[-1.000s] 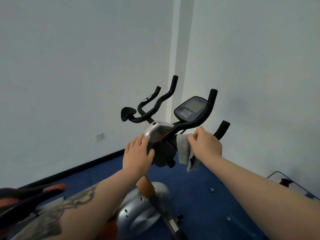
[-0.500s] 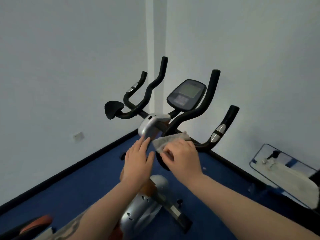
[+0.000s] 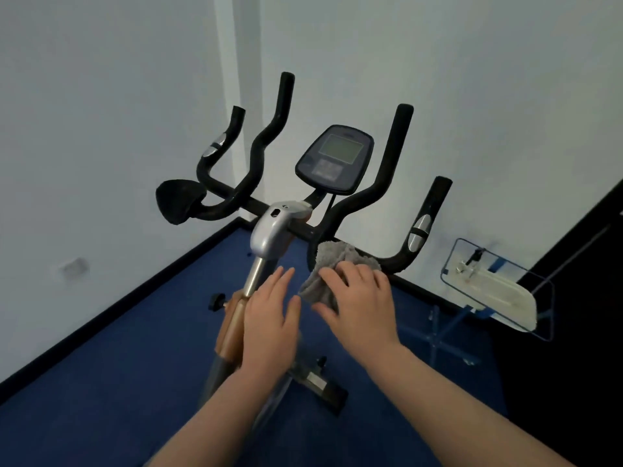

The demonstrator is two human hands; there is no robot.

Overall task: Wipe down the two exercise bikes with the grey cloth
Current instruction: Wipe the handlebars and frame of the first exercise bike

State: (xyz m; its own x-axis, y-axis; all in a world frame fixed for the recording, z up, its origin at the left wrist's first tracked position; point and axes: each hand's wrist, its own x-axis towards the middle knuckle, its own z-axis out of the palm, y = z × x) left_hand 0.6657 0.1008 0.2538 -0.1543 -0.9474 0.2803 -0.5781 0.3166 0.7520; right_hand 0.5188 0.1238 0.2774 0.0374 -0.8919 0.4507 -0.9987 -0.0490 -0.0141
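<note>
An exercise bike (image 3: 271, 235) stands in the room's corner, with black handlebars (image 3: 357, 197), a silver stem cover and a dark console (image 3: 333, 163). My right hand (image 3: 360, 303) presses the grey cloth (image 3: 332, 267) against the padded right elbow rest of the handlebars, which the cloth mostly hides. My left hand (image 3: 271, 318) hovers open, fingers together, in front of the orange and silver stem post. Only one bike is in view.
White walls meet in a corner behind the bike. Blue carpet (image 3: 118, 358) covers the floor. A blue-framed stand with a white pad (image 3: 495, 291) leans at the right wall. The bike's front foot (image 3: 317, 385) sits below my hands.
My view has come closer and shifted left across the bike. The right hand with the cloth moved from the stem area to the right elbow rest. The left hand dropped lower along the stem.
</note>
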